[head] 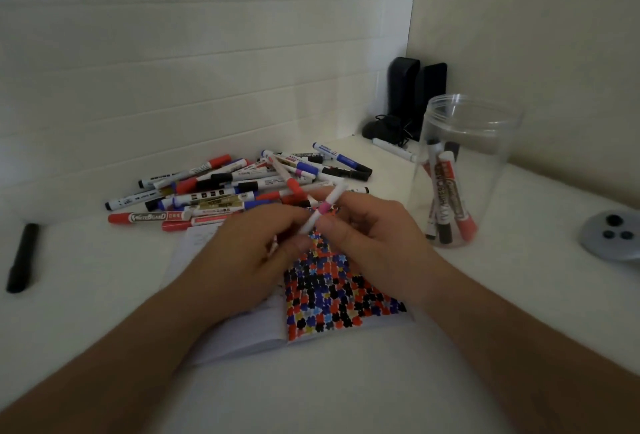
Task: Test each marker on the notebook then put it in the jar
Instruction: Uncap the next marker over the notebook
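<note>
A thin white marker with a pink band is held above the notebook, near the middle of the view. It is pinched by the left hand at its lower end and by the right hand just above, the fingers of both curled round the barrel. Whether the cap is on or being pulled cannot be told.

The marker is judged to be light, stiff and smooth, so a slip between the fingertips is possible. A firm pinch on the barrel near the pink band, with the other hand on the cap end, would likely serve best; little force should be needed.

The open page is covered with red, blue and black test blots. At 11 o'clock from the hands a pile of untested markers is spread, close behind the notebook. The jar stands at 2 o'clock, clear, upright and uncapped, with a few markers leaning inside. The way to it appears unobstructed, though its light wall could be knocked. A black pen lies far off at 9 o'clock, a grey controller at 3 o'clock, and dark objects stand in the corner at 1 o'clock.
</note>
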